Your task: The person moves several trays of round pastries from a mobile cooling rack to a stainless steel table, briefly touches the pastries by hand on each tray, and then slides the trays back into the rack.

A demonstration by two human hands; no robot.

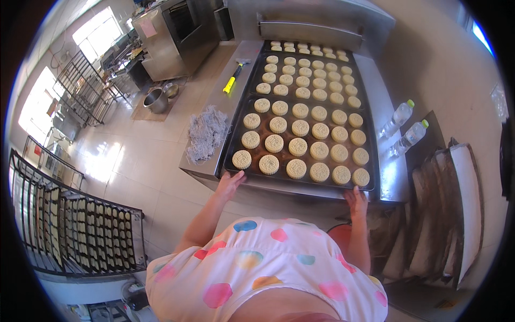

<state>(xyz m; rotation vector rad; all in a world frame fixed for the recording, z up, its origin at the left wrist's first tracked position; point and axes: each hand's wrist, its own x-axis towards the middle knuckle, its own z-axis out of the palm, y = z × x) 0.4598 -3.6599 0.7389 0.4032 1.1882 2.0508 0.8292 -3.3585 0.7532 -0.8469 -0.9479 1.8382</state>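
Note:
A dark baking tray point(308, 132) lies on the metal surface in front of me, with rows of round, pattern-stamped pale mooncakes point(296, 147) on it. My left hand point(229, 184) holds its near rim by the left corner. Close to the right corner, my right hand point(356, 202) has its fingers on the same rim; the undersides of both hands are hidden. Beyond this tray, a second baking tray point(259, 76) carries more mooncakes, and its far end reaches toward a low metal opening point(310, 33).
Left of the trays lie a tangled grey fibre heap point(206, 133) and a yellow-handled scraper point(233, 79). Two clear bottles point(409, 138) with green caps stand on the right ledge. Flat boards point(466, 198) lean at the right. A loaded rack point(102, 236) stands at lower left.

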